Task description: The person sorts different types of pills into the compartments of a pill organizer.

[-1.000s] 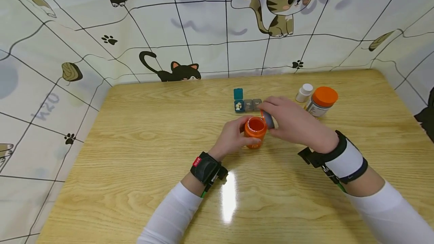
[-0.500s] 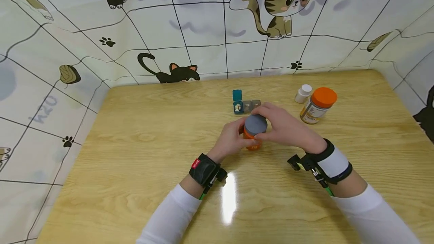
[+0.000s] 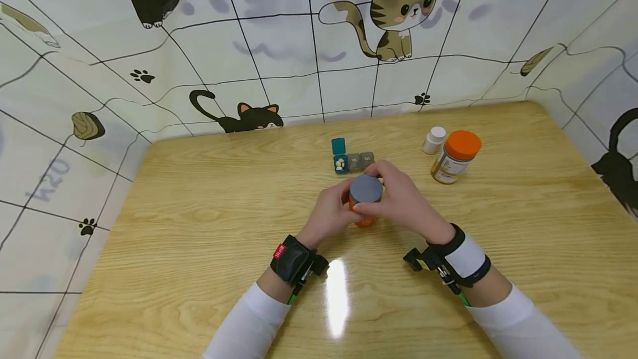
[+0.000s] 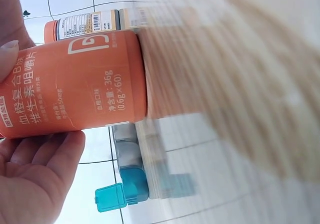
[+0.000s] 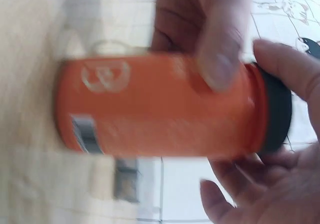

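An orange pill bottle [image 4: 95, 84] with white print stands upright at the middle of the table, a dark grey lid [image 3: 366, 188] on its mouth. My left hand [image 3: 329, 212] grips the bottle round its body, thumb on the near side. From the right, my right hand [image 3: 404, 201] holds the lid by its edge between thumb and fingers, as the right wrist view also shows. Just behind the bottle lies a small pill organizer [image 3: 353, 162]. Its teal compartment [image 3: 341, 164] has the flap up and holds several pale tablets; the grey compartments beside it are closed.
To the right rear stand a small white bottle [image 3: 434, 140] and a larger jar [image 3: 456, 157] with an orange lid. The wooden table [image 3: 224, 198] runs back to a cat-patterned wall covering [image 3: 294, 43].
My right hand has brought the lid from beside the open bottle onto its mouth. The left hand keeps its grip on the bottle, and the head view has shifted slightly.
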`<move>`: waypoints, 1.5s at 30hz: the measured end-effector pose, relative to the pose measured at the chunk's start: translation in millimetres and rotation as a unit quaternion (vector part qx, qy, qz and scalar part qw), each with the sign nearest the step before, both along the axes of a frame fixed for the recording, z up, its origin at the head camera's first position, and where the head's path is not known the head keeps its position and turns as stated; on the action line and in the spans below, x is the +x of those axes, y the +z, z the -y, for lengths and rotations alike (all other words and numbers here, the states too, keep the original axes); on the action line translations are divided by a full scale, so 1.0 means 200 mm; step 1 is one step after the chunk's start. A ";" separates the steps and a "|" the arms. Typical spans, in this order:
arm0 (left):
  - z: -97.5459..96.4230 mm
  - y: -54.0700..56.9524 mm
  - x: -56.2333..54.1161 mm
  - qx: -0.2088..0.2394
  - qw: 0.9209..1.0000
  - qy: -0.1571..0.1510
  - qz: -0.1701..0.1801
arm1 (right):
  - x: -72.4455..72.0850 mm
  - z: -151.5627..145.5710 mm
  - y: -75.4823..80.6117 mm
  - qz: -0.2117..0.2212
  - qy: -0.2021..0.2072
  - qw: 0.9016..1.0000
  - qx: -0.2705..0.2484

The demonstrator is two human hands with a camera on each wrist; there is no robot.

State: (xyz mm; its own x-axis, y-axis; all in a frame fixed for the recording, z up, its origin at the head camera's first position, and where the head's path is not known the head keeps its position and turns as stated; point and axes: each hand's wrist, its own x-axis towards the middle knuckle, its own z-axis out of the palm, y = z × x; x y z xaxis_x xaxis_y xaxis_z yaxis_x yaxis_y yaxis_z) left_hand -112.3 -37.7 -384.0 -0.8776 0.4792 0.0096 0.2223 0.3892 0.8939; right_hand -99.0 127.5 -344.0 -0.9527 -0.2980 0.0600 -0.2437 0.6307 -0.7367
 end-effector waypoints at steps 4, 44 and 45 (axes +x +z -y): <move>0.01 0.00 0.01 -0.020 1.000 0.009 -0.012 | 0.03 0.06 -0.04 0.006 -0.067 0.997 -0.035; 0.00 0.00 -0.01 -0.002 1.000 0.000 0.006 | 0.01 -0.06 -0.15 -0.021 -0.014 0.980 -0.197; 0.00 0.00 -0.01 -0.003 1.000 0.000 0.008 | -0.01 -0.09 -0.14 0.004 0.027 0.977 -0.210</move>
State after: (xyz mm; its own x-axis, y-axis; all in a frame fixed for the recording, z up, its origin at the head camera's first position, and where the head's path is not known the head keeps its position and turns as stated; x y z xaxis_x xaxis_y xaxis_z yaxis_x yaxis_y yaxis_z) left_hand -114.0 -37.9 -384.1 -0.8775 0.4794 -0.0072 0.2081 0.3944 0.8951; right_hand -101.6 145.6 -372.3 -0.9374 -0.2980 0.1799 -0.2606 0.2582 -0.9303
